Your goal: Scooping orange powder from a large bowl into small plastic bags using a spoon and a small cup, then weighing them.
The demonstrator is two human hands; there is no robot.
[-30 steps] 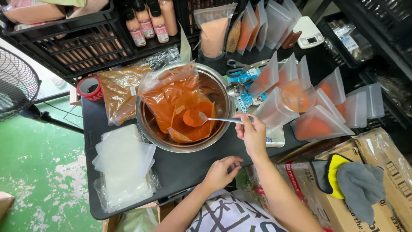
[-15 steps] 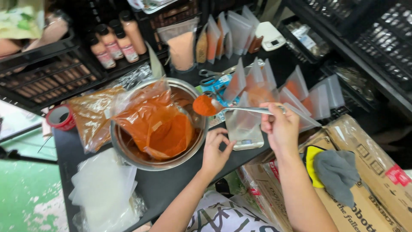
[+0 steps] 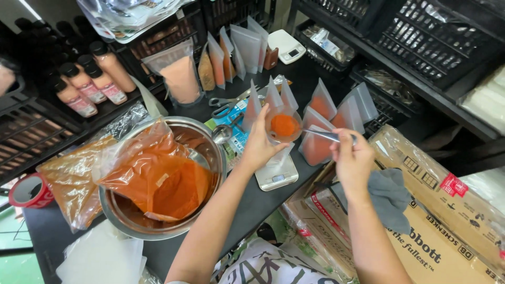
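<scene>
From the head camera, the left hand [image 3: 259, 144] is cupped around the mouth of a clear stand-up plastic pouch [image 3: 282, 138] that rests on a small flat white digital scale [image 3: 277, 176], apparently holding the opening wide so that powder can go in while its weight registers. The right hand [image 3: 351, 158] pinches the handle of a long steel spoon [image 3: 321, 135], its bowl dipped into the pouch mouth, where a mound of orange-red powder [image 3: 285, 125] shows. To the left sits a round steel mixing bowl [image 3: 213, 152] on the black table [image 3: 247, 202], just beside the scale; inside it lies one large crumpled clear bag of the same orange-red powder [image 3: 158, 179], its mouth propped open within reach, so the bowl probably catches spills. A second such bag [image 3: 71, 181] lies flat beside the bowl. Behind the scale about seven filled pouches [image 3: 321, 102] stand upright in a cluster, though overlap makes the count uncertain. One roll of red tape [image 3: 29, 190] lies at the table's left end, three capped bottles of pinkish powder [image 3: 89, 79] stand in a black crate, one pair of scissors [image 3: 227, 102] lies by the bowl, one second white scale [image 3: 286, 46] sits farther back, and one grey cloth [image 3: 389, 194] drapes over brown cardboard boxes [image 3: 442, 210] on the right.
</scene>
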